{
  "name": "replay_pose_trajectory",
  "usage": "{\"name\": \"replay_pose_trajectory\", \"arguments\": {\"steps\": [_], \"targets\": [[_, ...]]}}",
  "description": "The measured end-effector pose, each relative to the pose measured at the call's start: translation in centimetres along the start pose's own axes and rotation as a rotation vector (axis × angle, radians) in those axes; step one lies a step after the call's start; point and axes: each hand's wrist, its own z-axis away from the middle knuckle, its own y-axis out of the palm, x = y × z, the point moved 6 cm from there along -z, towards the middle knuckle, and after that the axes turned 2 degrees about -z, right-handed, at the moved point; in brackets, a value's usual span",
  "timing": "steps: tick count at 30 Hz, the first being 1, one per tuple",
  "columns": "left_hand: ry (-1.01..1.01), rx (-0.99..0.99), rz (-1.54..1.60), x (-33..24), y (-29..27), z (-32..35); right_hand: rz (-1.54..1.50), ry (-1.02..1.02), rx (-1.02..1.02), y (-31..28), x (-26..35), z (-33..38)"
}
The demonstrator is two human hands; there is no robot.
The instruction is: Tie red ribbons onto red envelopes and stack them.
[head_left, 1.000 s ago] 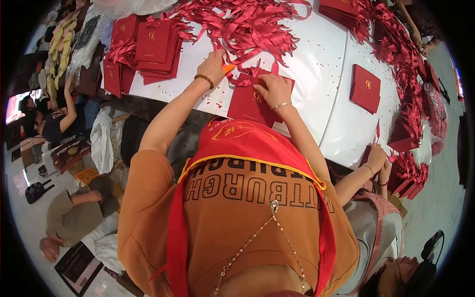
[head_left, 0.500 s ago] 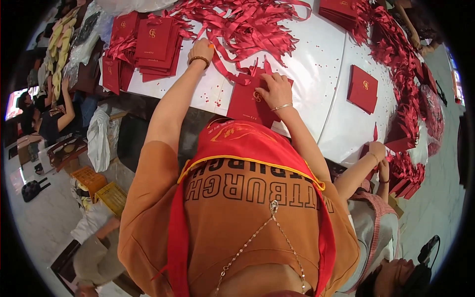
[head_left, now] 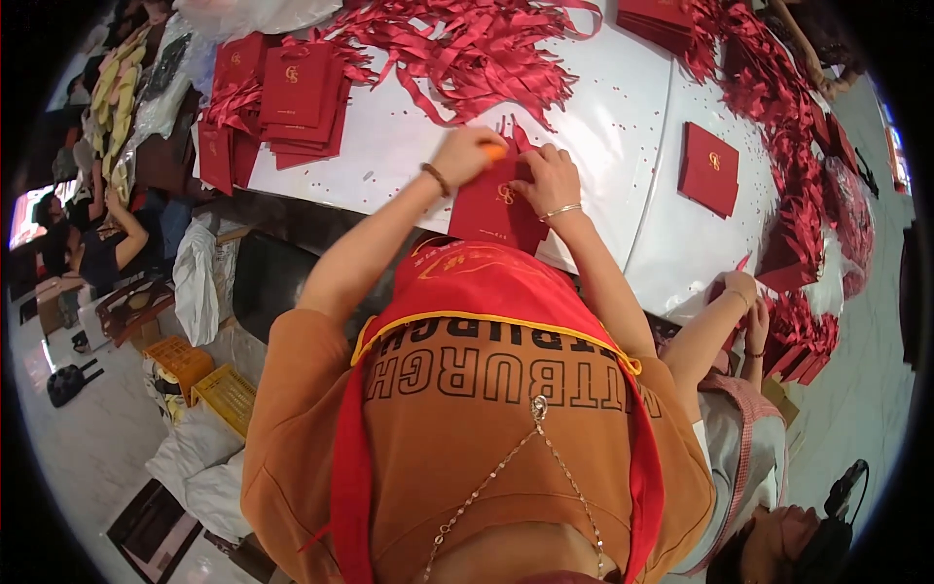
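Note:
A red paper gift bag (head_left: 496,214) with a gold emblem lies flat at the table's near edge, in front of my body. My right hand (head_left: 553,183), a bangle at its wrist, grips the bag's upper right part with bent fingers and thumb. Short ends of red ribbon (head_left: 517,133) stick up beyond the bag's top. Over its upper left corner is my left hand (head_left: 462,156), smeared by motion, with a beaded bracelet and something orange (head_left: 494,152) at its fingertips. Whether its fingers hold a ribbon cannot be made out.
A large heap of red ribbons (head_left: 486,58) covers the far table. Stacked red bags stand at left (head_left: 300,92), far right (head_left: 657,21) and right (head_left: 708,170). A co-worker's hand (head_left: 739,287) works at the right edge. Yellow crates (head_left: 226,397) sit on the floor at left.
My left hand has moved right and nearer, from the ribbon heap to the bag's top. The loose ribbon across the bag's corner no longer shows there. My right hand stays on the bag.

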Motion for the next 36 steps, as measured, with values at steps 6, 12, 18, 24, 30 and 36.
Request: {"name": "replay_pose_trajectory", "arguments": {"steps": [6, 12, 18, 24, 30, 36], "targets": [[0.111, 0.076, -0.370, -1.3, 2.9, 0.3, -0.118, 0.075, 0.217, -0.7, -2.3, -0.1], [0.249, -0.048, -0.237, -3.0, 3.4, 0.8, -0.293, 0.191, 0.294, -0.6, -3.9, 0.1], [0.000, 0.128, -0.411, -2.4, 3.5, 0.3, -0.106, 0.147, 0.276, -1.7, -3.2, 0.5], [0.021, 0.126, -0.410, -2.3, 3.8, 0.5, -0.267, 0.271, 0.232, -2.0, -5.5, 3.2], [-0.006, 0.008, -0.136, -2.6, 5.9, 1.3, -0.658, 0.569, 0.309, -0.7, -6.7, 4.0], [-0.056, -0.045, 0.079, -2.3, 7.6, 1.8, -0.721, 0.574, 0.245, -0.2, -7.5, 4.4]]}}
